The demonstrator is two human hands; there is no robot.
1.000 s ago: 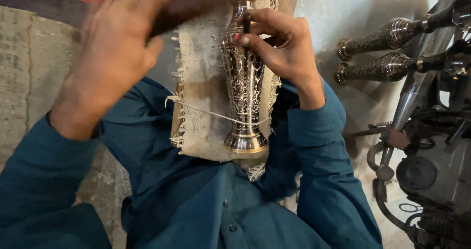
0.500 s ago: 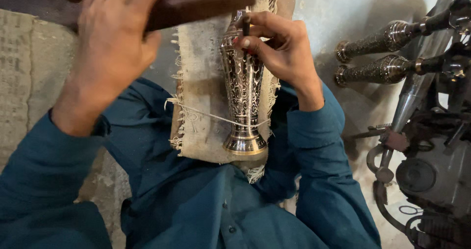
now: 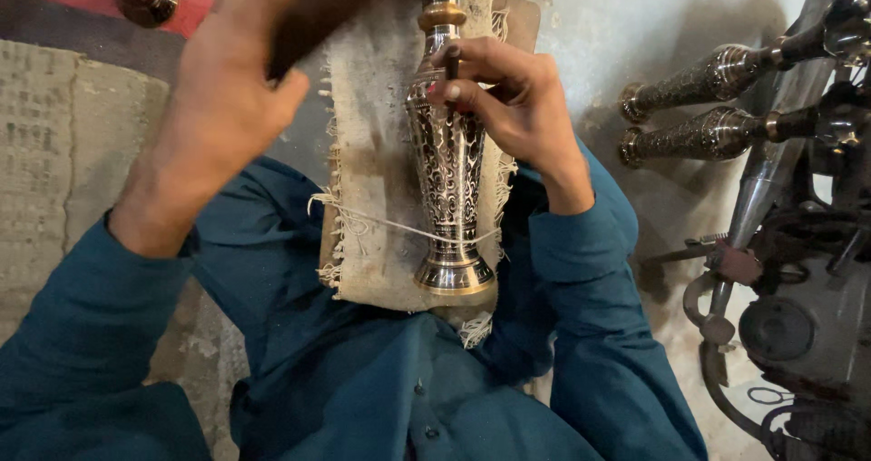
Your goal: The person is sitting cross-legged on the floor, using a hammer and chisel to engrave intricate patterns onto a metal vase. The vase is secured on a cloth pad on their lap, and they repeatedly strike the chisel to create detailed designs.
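Head view: right hand (image 3: 513, 107) fingers are pinching a small punch against the engraved metal vase (image 3: 446, 166) lying on a frayed cloth pad (image 3: 376, 152); left hand (image 3: 227, 107) is gripping a dark wooden mallet (image 3: 318, 12), raised; judging punch should sit square

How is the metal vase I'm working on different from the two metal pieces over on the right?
The engraved vase lies on a frayed cloth, steadied by the right hand; the two pieces at right lie untouched beside a machine. The vase is wider with a flared foot; they are slimmer. All share dark, engraved silvery metal.
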